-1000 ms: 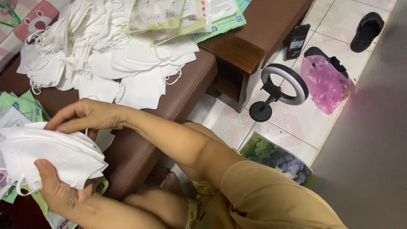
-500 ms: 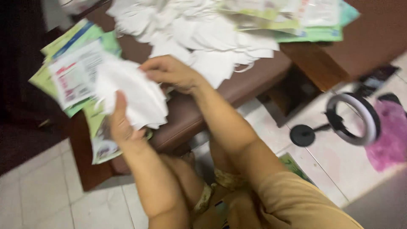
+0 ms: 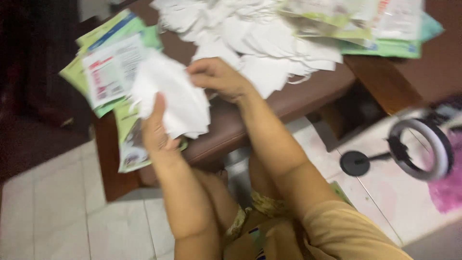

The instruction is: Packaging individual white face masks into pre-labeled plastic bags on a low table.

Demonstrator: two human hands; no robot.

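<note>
My left hand (image 3: 155, 131) grips a stack of white face masks (image 3: 175, 98) from below, thumb up against its near side. My right hand (image 3: 217, 77) rests on the top right edge of that stack, fingers curled on it. Both hands hover over the near edge of a brown padded bench (image 3: 284, 98). A big loose heap of white masks (image 3: 260, 33) lies on the bench just beyond my right hand. The picture is blurred by motion.
Green and white printed packets (image 3: 103, 62) lie at the bench's left end, more packets (image 3: 380, 29) at the back right. A ring light on a round black base (image 3: 423, 149) stands on the tiled floor at right, next to something pink (image 3: 450, 190).
The view has swung left and down. The mask stack, held in both hands, sits near the middle of the picture now; the ring light has slid to the right edge.
</note>
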